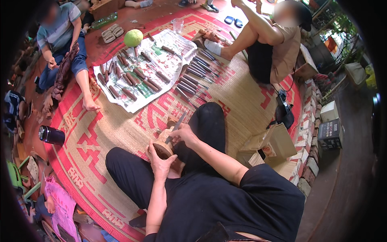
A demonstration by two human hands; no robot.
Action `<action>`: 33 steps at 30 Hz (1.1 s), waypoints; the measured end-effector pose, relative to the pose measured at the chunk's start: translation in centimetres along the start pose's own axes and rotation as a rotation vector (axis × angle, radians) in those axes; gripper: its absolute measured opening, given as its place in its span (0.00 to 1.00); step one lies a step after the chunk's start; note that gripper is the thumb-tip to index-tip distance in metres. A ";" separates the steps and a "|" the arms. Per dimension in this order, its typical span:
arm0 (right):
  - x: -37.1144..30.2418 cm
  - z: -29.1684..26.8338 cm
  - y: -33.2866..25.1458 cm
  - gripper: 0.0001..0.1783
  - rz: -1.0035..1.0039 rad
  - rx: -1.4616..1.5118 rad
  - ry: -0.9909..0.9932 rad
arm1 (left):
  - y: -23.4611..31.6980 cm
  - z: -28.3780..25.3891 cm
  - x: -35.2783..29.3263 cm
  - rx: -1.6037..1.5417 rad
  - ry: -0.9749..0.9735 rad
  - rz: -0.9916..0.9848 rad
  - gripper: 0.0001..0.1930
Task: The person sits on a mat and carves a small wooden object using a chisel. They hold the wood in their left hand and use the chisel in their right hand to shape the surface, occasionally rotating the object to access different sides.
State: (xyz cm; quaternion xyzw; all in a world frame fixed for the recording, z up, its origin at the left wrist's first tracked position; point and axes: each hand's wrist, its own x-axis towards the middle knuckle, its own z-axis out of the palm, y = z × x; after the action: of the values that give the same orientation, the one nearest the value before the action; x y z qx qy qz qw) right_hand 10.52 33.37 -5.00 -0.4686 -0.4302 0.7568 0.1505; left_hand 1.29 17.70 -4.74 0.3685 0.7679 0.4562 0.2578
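Observation:
Between my legs I hold a pale wooden carving [162, 150] with a round, dark-centred base tilted up toward me. My left hand [161, 164] is closed around that base, its thumb and fingers on opposite sides of the rim. Just above it, my right hand [185, 135] grips a flat grey blade-like tool [180, 121], one end against the carving and the other pointing away past my fingers. I cannot tell whether it is a file or a knife. The carving's far end is partly hidden behind the tool and my hands.
Wood-handled carving tools [139, 72] lie on a printed white sheet [133, 105]; more chisels [189, 80] lie beside it on the red-patterned mat [92, 137]. A dark cup [51, 135] is at left, an open cardboard box [278, 147] at right. Two people sit across from me.

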 end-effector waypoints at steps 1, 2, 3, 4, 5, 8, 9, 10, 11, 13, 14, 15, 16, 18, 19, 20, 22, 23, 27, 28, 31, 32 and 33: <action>0.0 -0.1 0.0 0.11 0.015 -0.030 0.011 | 0.0 0.0 -0.1 0.025 0.002 0.009 0.57; 0.0 0.0 -0.1 0.11 -0.020 -0.012 0.013 | 0.0 0.0 0.0 0.012 0.001 0.009 0.57; 0.0 0.2 -0.2 0.11 -0.055 0.006 0.015 | 0.0 -0.1 0.2 -0.001 -0.001 0.010 0.57; -0.2 0.3 -0.2 0.11 -0.088 0.026 0.021 | 0.1 -0.1 0.1 -0.015 -0.008 0.010 0.57; -0.3 0.4 -0.2 0.11 -0.066 0.027 0.008 | 0.2 -0.1 0.1 -0.014 -0.009 0.002 0.57; -0.1 0.5 -0.2 0.11 -0.035 0.017 -0.006 | 0.3 -0.1 0.0 -0.004 -0.009 -0.009 0.57; 0.1 0.1 0.1 0.11 -0.046 0.006 0.008 | 0.1 0.0 -0.1 0.004 -0.010 -0.006 0.57; 0.1 0.0 0.1 0.10 -0.057 -0.005 0.020 | 0.1 0.1 -0.1 0.013 -0.009 -0.002 0.57; 0.1 0.1 0.1 0.11 -0.071 -0.010 0.027 | 0.1 0.0 0.0 0.008 -0.010 -0.004 0.56; -0.1 0.3 0.0 0.11 -0.099 -0.021 0.046 | 0.3 0.0 0.0 -0.004 -0.016 -0.008 0.56; -0.1 0.4 0.0 0.11 -0.070 0.007 0.025 | 0.4 -0.1 0.0 -0.001 -0.017 -0.009 0.56; -0.1 0.5 0.0 0.11 -0.042 0.035 0.005 | 0.4 -0.1 0.1 0.001 -0.017 -0.010 0.56; -0.1 0.6 -0.1 0.11 -0.014 0.062 -0.016 | 0.4 -0.2 0.1 0.004 -0.016 -0.011 0.56; -0.3 0.2 -0.1 0.11 -0.034 -0.007 0.020 | 0.4 -0.1 -0.2 0.012 -0.020 -0.013 0.56; -0.4 0.1 -0.2 0.11 -0.048 -0.041 0.037 | 0.5 -0.2 -0.2 0.017 -0.020 -0.012 0.56; -0.2 0.0 -0.2 0.11 -0.050 -0.027 0.037 | 0.4 -0.2 -0.1 0.029 -0.016 0.007 0.56; 0.0 -0.1 0.0 0.11 -0.052 0.002 0.041 | 0.4 -0.1 0.0 0.052 -0.010 0.041 0.56; 0.0 0.0 0.0 0.11 -0.038 0.023 0.028 | 0.4 0.0 0.0 0.041 -0.013 0.027 0.56; 0.1 0.0 0.3 0.11 -0.034 0.027 0.026 | 0.8 -0.2 -0.1 0.052 -0.015 0.017 0.55; 0.2 -0.1 0.3 0.10 -0.050 0.005 0.034 | 0.9 -0.2 0.0 0.068 -0.008 0.027 0.55; 0.0 0.0 0.0 0.11 -0.071 -0.041 0.057 | 0.9 -0.1 -0.1 0.082 -0.002 0.038 0.55; -0.2 0.2 -0.2 0.11 -0.074 -0.008 0.044 | 0.7 -0.1 0.0 0.075 -0.004 0.031 0.55; -0.3 0.6 -0.6 0.11 -0.077 0.025 0.032 | 0.6 -0.1 0.1 0.068 -0.006 0.024 0.55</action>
State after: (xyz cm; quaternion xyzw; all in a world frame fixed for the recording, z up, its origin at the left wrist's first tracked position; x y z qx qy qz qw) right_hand 10.08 33.23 -4.22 -0.4618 -0.4361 0.7481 0.1920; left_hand 1.33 17.92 -4.19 0.3876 0.7777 0.4317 0.2422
